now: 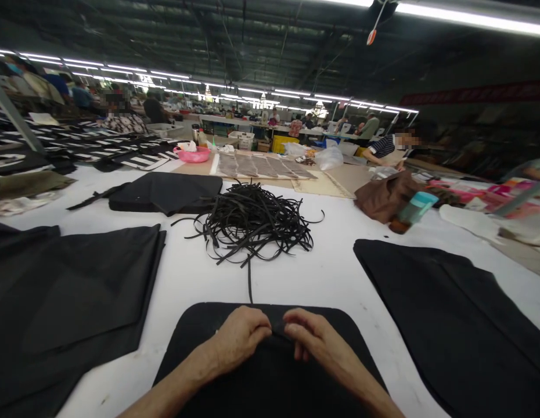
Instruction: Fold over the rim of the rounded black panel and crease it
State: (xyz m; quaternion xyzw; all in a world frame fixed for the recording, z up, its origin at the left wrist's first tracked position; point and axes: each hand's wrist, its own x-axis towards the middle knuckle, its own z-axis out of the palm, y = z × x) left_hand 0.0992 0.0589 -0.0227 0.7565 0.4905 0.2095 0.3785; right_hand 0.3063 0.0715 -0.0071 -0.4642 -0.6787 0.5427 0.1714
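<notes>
STEP: left hand (pixel 239 339) and right hand (pixel 311 337) pinch a black strap (pixel 249 278) onto the rounded black panel (pixel 270 377) at 6 o'clock; fingers clamped | NEXT: likely steady alignment; strap heap (pixel 252 223) at 12 o'clock on worktop (pixel 331 273)

White table (pixel 331 273) under black fabric panels (pixel 78 290) (rounded one nearest), tangled black straps (pixel 252 223).
</notes>
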